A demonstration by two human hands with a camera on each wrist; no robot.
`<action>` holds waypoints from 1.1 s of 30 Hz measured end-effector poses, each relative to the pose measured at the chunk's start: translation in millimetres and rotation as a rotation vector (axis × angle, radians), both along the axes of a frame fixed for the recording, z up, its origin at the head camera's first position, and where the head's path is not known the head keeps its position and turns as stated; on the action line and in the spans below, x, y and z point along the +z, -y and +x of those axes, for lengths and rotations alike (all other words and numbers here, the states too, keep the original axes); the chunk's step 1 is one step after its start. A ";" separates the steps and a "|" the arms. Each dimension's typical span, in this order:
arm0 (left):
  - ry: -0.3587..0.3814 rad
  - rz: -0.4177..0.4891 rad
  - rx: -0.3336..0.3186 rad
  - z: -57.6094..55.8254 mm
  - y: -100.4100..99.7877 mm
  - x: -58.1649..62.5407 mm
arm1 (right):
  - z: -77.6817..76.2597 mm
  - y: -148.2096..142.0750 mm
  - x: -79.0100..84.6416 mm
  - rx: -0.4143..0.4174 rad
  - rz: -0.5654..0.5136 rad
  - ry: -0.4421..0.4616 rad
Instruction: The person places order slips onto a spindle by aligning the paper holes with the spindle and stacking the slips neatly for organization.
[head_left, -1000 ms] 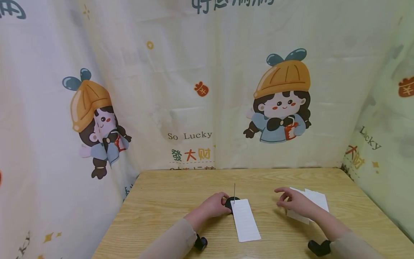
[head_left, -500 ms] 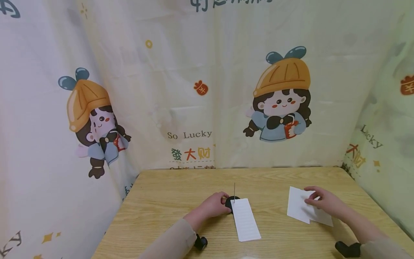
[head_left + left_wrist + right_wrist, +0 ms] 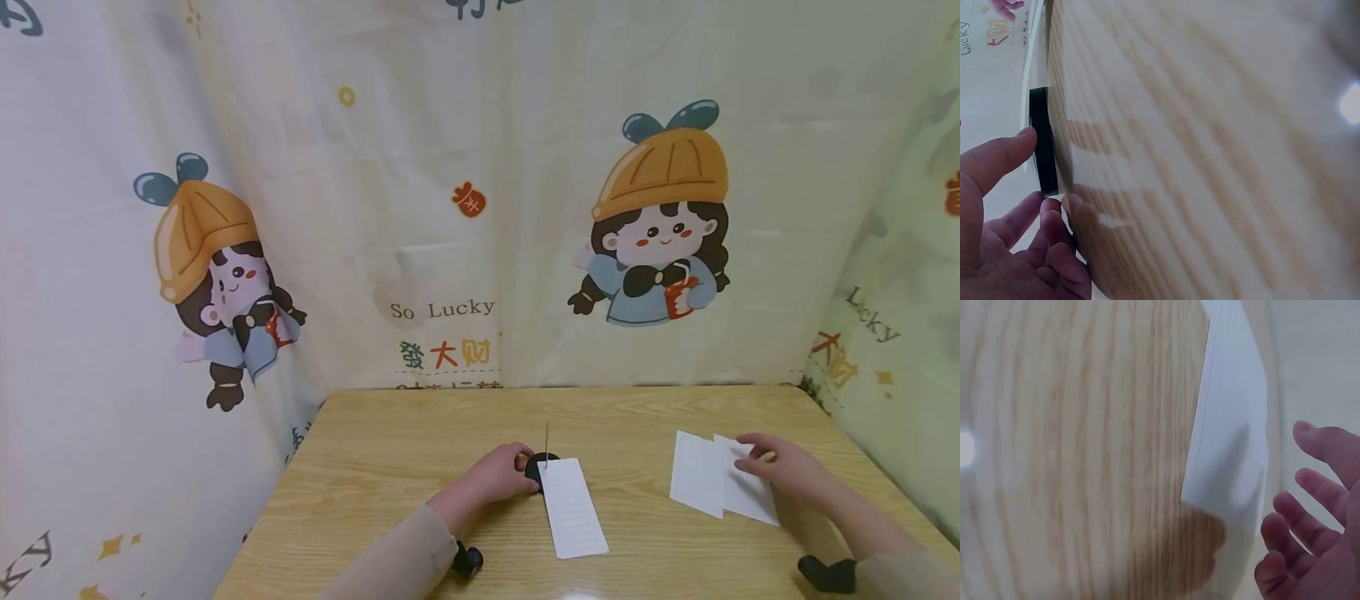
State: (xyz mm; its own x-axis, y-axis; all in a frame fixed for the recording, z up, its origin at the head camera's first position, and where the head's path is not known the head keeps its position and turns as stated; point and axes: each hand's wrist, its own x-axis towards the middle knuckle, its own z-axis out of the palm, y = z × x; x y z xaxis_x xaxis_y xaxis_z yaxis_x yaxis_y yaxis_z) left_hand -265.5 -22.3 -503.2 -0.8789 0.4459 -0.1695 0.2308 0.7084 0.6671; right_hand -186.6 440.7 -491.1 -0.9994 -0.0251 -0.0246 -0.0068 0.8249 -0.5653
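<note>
A bill spike with a round black base and a thin upright metal pin stands mid-table. A ruled white paper slip is at the pin and slants toward the person. My left hand holds the base from the left; in the left wrist view the thumb and fingers span the rim of the black disc. Over two overlapping white paper stacks, the left one and the right one, hovers my right hand. In the right wrist view its fingers are loosely bent, with nothing between them.
The wooden table meets a cream printed curtain at the back and sides. Black wrist cameras, one left and one right, sit low over the table near the sleeves.
My right hand has moved right, from over the left paper stack to the right stack's far edge. My left hand stays on the base, and the slip stays put.
</note>
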 end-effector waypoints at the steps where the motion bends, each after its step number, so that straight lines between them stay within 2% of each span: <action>1: 0.001 -0.003 0.001 0.3 -0.2 0.6 | -0.8 -2.9 -0.4 -0.001 0.018 -0.007; 8: 0.008 0.013 -0.002 4.1 -1.8 7.7 | -8.4 -21.2 -6.8 0.009 0.138 -0.048; 13: 0.010 0.021 -0.018 5.3 -2.7 7.8 | -9.9 -27.5 -11.9 0.002 0.174 -0.043; 26: 0.002 0.002 0.004 1.6 -1.6 3.6 | -19.4 -22.4 -6.5 0.024 0.203 0.025; 33: 0.005 0.007 0.002 1.9 -1.1 4.6 | -24.0 -21.9 -10.8 0.002 0.126 0.096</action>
State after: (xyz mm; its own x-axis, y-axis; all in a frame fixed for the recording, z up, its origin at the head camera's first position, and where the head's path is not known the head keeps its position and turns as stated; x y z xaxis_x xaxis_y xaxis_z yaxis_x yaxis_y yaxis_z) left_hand -263.6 -21.3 -498.7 -0.8791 0.4451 -0.1705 0.2260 0.7041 0.6732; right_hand -210.6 462.6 -501.9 -0.9922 -0.0180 -0.1232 0.0405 0.8892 -0.4558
